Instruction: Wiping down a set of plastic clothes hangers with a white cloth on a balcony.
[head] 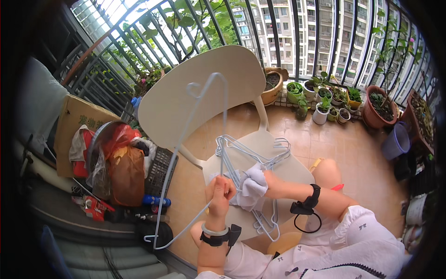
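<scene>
My left hand (220,197) is closed around a light-blue wire clothes hanger (176,148), raised upright with its hook end away from me. A bunched white cloth (253,185) is gripped in my right hand (275,185), just beside the left one. Several more wire hangers (258,153) lie crossed on the seat of a cream plastic chair (240,223) in front of me. Some of their wires pass beneath the cloth and my hands. Part of a pale cloth shows on the seat behind my left hand.
The chair's backrest (205,90) rises ahead. Potted plants (322,111) line the metal railing (296,45). A cardboard box (71,122), plastic bags (127,171) and a black crate (160,164) stand at left. A purple bucket (396,139) is at right on the tiled floor (366,174).
</scene>
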Tool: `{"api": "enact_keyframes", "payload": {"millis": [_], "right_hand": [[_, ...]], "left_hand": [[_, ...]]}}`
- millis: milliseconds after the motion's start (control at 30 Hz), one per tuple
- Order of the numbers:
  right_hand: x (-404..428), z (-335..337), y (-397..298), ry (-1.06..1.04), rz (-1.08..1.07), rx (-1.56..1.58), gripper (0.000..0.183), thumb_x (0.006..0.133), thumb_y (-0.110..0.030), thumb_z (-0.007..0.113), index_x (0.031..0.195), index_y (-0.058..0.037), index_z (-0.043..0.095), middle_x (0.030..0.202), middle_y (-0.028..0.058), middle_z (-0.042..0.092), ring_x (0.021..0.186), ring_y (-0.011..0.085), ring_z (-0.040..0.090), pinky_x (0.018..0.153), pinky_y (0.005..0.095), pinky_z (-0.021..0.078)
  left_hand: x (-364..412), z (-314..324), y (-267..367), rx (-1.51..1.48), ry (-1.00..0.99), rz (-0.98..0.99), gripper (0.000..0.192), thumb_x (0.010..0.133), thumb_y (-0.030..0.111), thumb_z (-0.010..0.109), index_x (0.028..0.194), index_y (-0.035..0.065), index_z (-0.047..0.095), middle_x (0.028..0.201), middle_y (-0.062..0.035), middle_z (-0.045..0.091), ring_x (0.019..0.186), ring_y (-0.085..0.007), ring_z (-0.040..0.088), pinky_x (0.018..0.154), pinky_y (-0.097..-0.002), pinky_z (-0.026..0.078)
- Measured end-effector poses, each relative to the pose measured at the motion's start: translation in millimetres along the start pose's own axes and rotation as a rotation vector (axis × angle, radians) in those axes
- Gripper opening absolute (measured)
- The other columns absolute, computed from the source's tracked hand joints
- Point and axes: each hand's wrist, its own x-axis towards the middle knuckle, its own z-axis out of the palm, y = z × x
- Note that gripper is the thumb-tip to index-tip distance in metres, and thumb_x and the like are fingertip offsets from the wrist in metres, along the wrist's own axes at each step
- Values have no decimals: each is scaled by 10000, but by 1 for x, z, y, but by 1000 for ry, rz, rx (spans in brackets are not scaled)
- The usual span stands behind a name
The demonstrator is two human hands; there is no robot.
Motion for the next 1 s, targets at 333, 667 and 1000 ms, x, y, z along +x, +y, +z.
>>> {"api": "enact_keyframes", "payload": {"millis": [333, 667, 1000], "right_hand": [[-4, -1, 6, 62, -195, -256, 200, 775, -237, 505, 903, -87, 540, 826, 142, 571, 781, 351, 534, 680, 375, 444], [2, 5, -8, -105, 112, 558, 207, 829, -220, 498, 946, -49, 513, 857, 70, 539, 787, 128, 501, 692, 264, 413], [-1, -5, -6, -19, -119, -8, 173, 744, -177, 549, 870, -64, 515, 815, 121, 541, 782, 280, 524, 689, 316, 416]], "left_hand": [[-1, 14, 2, 341, -49, -108, 352, 898, 254, 366, 606, 58, 379, 475, 9, 343, 432, -62, 289, 394, -214, 213], [-7, -5, -16, -139, 107, 153, 396, 906, 313, 335, 572, 115, 259, 443, 20, 232, 390, -79, 210, 392, -231, 170], [-2, -2, -7, 79, -26, -35, 385, 904, 292, 332, 566, 112, 294, 421, 15, 234, 340, -74, 225, 373, -226, 206]]}}
